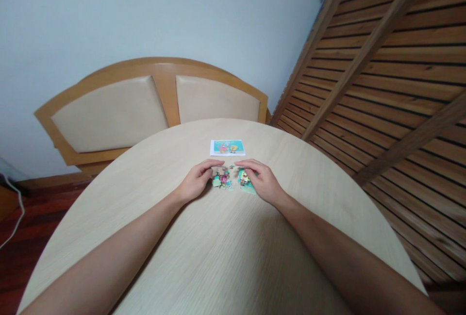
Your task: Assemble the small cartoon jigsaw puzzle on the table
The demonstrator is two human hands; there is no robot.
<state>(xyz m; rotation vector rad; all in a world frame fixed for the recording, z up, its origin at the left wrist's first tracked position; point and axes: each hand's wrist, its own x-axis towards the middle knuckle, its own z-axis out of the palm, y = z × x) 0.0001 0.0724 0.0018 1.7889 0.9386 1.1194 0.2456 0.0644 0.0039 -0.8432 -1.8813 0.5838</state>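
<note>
Bare forearms reach over the pale, round counter and converge on two small heaps of what look like jigsaw pieces. The left heap, teal and pink with darker bits, lies just beside the left hand, whose thumb and forefinger stand parted in a loose curve with nothing visibly pinched. The right heap, green and yellow, is partly covered by the right hand; its fingers arch over the pieces, the thumb set apart from them, and no grip shows. Whether the undersides of the fingers touch anything cannot be told. A small loose piece sits between the two forefinger tips, and beyond it a cartoon picture card lies flat.

The likeliest trouble is mixing: the heaps are near each other, so an inward sweep of either hand could run them together. The loose piece could be flicked away by a careless forefinger. Pieces seem to overlap, so pressing on top might make some slide or flip. Those hidden beneath the right hand could be dragged along unseen, and a forward nudge could skew the card, which nothing appears to hold down.
</note>
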